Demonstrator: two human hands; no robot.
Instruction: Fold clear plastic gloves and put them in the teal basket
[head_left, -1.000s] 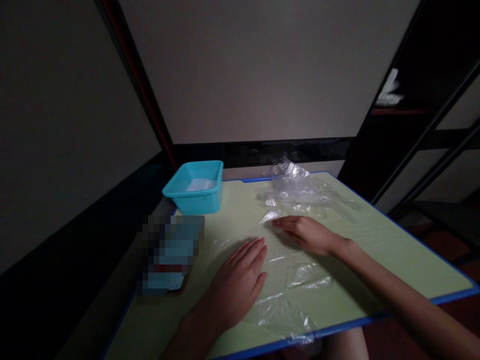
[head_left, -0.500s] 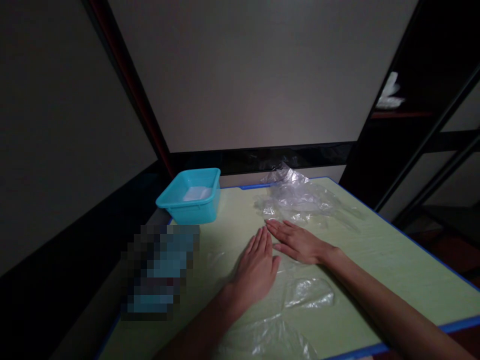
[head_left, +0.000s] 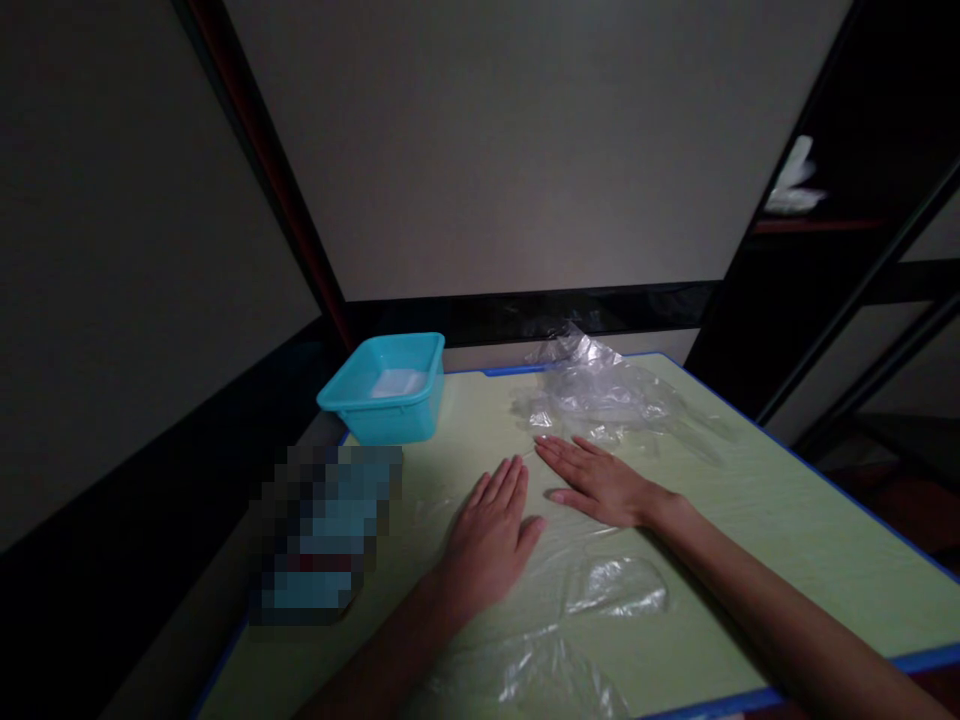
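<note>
Two bare hands lie palm down over clear plastic on a pale green desk

Seen from above in dim light, a desk with blue edging carries a thin, wrinkled sheet of clear plastic. The left hand lies flat, fingers pointing away from the viewer, thumb spread. The right hand is just beside it, angled inward, fingers stretched out and near a bunched heap of clear plastic at the far side. Whether heap and sheet are one piece cannot be told. At the far left corner stands a turquoise tub with something white inside. Nearer, at the left edge, is a pixelated, bluish object. A plain pale panel rises behind.
</note>
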